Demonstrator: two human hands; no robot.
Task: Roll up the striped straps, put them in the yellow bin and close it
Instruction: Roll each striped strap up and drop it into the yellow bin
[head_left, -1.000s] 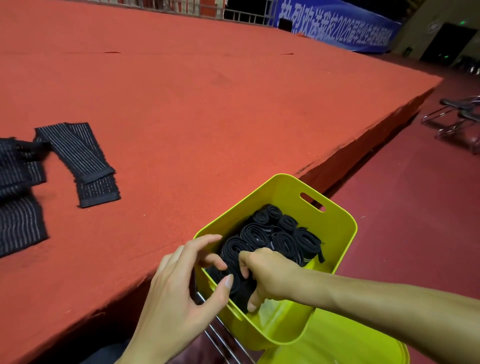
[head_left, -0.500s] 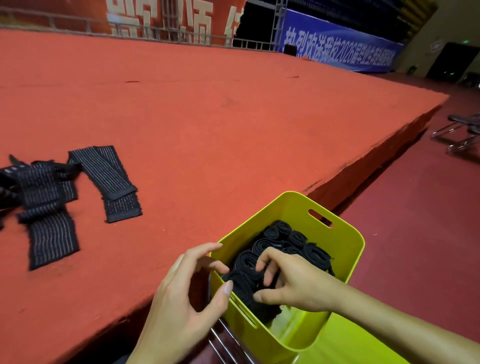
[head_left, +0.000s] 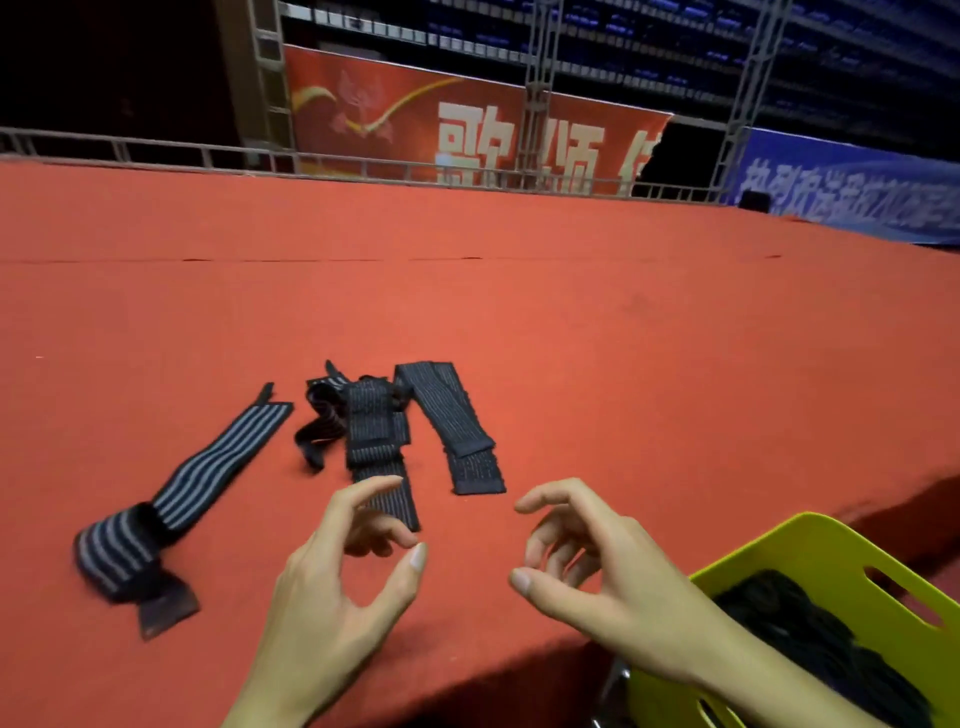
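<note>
Your left hand (head_left: 332, 587) and your right hand (head_left: 597, 566) both hang above the near edge of the red stage (head_left: 571, 338), fingers loosely curved, thumb and forefinger apart, holding nothing. They face each other with a gap of bare carpet between them.

The yellow bin (head_left: 810, 551) sits off the stage's near edge at your lower right, tilted, its lid not on. Dark rolled straps (head_left: 795, 629) lie inside it, partly hidden by your right wrist.

Three loose straps lie on the stage beyond your hands. The broad-striped strap (head_left: 208, 467) stretches toward the left, its near end partly rolled. In the middle, the bunched strap (head_left: 363, 431) is folded over itself, and its lower end reaches just behind your left forefinger. Just to its right lies the folded strap (head_left: 457, 426), flat, ending near the gap between your hands.

Along the far edge runs a metal rail (head_left: 363, 169), with a red banner (head_left: 467, 130) behind it.
</note>
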